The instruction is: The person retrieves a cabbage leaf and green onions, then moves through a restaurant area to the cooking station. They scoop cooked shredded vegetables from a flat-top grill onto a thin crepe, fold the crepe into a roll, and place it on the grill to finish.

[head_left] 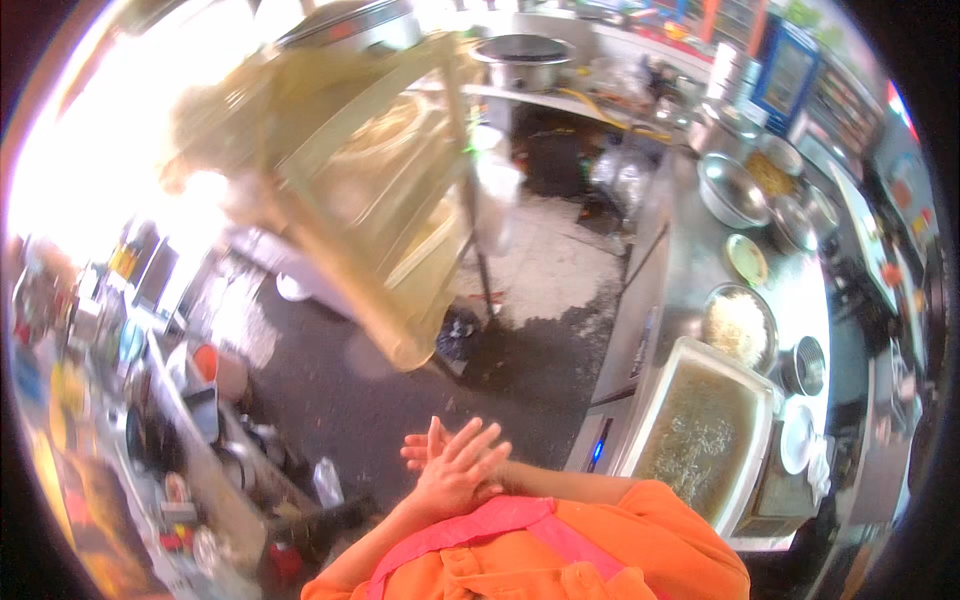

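My left hand [461, 463] lies across my right hand [417, 451] just in front of my waist, their palms together. The left fingers are spread and point up and to the right. Fingertips of the right hand stick out on the left side, while most of that hand is hidden beneath. No object shows in either hand. Below them are my orange shirt [517, 551] and a pink apron strap [480, 521]. Dark wet floor [352, 420] lies beyond the hands.
A large, blurred yellowish rack [360, 307] stands ahead, its near corner jutting toward me. On the right, a steel counter [682, 300] holds a white tub [637, 450] of cloudy liquid, a bowl of pale shreds [739, 326] and metal basins [731, 191]. Cluttered shelving [202, 450] lines the left.
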{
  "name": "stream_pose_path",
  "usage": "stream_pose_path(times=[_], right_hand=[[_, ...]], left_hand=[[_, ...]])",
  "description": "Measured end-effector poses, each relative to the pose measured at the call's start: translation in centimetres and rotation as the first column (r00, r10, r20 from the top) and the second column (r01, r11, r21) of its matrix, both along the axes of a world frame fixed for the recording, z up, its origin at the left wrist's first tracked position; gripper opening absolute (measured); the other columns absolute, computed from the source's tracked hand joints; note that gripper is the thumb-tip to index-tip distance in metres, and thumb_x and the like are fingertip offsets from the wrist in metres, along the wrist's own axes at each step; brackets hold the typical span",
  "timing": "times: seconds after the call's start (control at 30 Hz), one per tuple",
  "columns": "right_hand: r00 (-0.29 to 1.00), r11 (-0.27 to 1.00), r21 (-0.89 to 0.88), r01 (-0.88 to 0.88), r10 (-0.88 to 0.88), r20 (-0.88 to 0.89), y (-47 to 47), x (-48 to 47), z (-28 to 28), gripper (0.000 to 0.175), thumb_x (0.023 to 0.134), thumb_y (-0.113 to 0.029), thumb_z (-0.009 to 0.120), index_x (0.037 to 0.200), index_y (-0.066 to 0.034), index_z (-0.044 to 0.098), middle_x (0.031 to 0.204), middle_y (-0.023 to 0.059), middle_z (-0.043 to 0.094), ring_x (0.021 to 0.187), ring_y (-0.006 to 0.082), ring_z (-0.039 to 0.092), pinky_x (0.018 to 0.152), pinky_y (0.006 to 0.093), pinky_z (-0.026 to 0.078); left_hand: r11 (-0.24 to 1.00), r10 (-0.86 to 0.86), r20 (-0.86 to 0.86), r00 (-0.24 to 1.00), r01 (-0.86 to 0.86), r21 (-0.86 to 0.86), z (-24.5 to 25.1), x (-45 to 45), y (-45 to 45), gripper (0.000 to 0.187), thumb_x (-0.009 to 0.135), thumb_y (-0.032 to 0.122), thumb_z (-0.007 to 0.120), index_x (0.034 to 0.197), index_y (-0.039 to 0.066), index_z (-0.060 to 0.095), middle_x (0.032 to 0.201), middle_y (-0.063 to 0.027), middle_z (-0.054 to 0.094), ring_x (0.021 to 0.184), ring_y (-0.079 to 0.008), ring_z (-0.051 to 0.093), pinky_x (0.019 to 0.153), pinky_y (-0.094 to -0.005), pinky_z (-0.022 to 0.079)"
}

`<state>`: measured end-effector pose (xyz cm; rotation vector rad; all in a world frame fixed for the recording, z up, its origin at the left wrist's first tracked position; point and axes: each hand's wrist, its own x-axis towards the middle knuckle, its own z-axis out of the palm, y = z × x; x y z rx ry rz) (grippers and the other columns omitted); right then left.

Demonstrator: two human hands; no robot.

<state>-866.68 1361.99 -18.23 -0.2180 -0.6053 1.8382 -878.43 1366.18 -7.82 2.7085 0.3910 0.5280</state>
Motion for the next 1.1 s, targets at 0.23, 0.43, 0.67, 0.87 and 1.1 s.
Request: stream_pose_path(times=[0.23,0.43,0.67,0.87,1.1], right_hand=[[0.806,0.754,0.33,0.567,-0.591,-0.036,6.9,7.4,4.4,0.067,0.101,-0.057,0.032,0.152,-0.0143,0.029,0.156,0.0088,0.033,0.144,0.0266,0.029,0.118,0.0443,0.025],[0.842,0.899,-0.432,0.07,-0.286,-0.458,10.3,16.4,4.0,0.043,0.102,-0.036,0.043,0.138,-0.0122,0.048,0.136,0.0075,0.052,0.125,0.0264,0.049,0.107,0.0413,0.038],[0.871,0.593,-0.645,0.482,-0.4,0.284,13.6,27.9,8.6,0.039,0.101,-0.033,0.05,0.132,-0.0089,0.053,0.128,0.01,0.059,0.109,0.021,0.059,0.092,0.0382,0.049],[0.798,0.448,-0.681,0.579,-0.48,0.363,15.9,44.5,1.3,0.031,0.102,-0.026,0.048,0.122,-0.0037,0.056,0.113,0.0121,0.065,0.1,0.0218,0.063,0.085,0.0369,0.053],[0.744,0.459,-0.586,0.668,-0.44,0.503,24.8,61.5,3.0,0.023,0.1,-0.02,0.049,0.111,-0.0045,0.061,0.099,0.0113,0.069,0.086,0.0201,0.066,0.073,0.0306,0.054]], left_hand=[[0.942,-0.328,0.038,0.944,0.33,-0.06,-2.2,12.2,8.7,0.062,0.089,0.057,0.05,0.136,0.017,0.056,0.148,-0.0099,0.044,0.14,-0.0296,0.035,0.116,-0.0595,0.011],[0.946,-0.275,0.122,0.954,0.291,-0.144,-4.0,19.0,17.5,0.055,0.096,0.05,0.045,0.129,0.009,0.059,0.135,-0.0128,0.054,0.129,-0.031,0.047,0.115,-0.0515,0.021],[0.527,-0.163,-0.337,0.927,-0.207,-0.824,-25.7,16.2,28.7,0.049,0.098,0.037,0.049,0.129,-0.001,0.054,0.128,-0.022,0.058,0.121,-0.0358,0.055,0.102,-0.0394,0.044],[0.449,-0.266,-0.536,0.801,-0.39,-0.804,-22.3,28.1,31.7,0.049,0.098,0.035,0.049,0.131,-0.002,0.053,0.13,-0.0226,0.057,0.123,-0.0357,0.054,0.104,-0.0396,0.042],[0.647,-0.18,-0.436,0.882,-0.228,-0.728,-10.0,46.5,39.9,0.049,0.1,0.031,0.051,0.136,-0.003,0.048,0.132,-0.0185,0.058,0.121,-0.0272,0.057,0.104,-0.0356,0.044]])
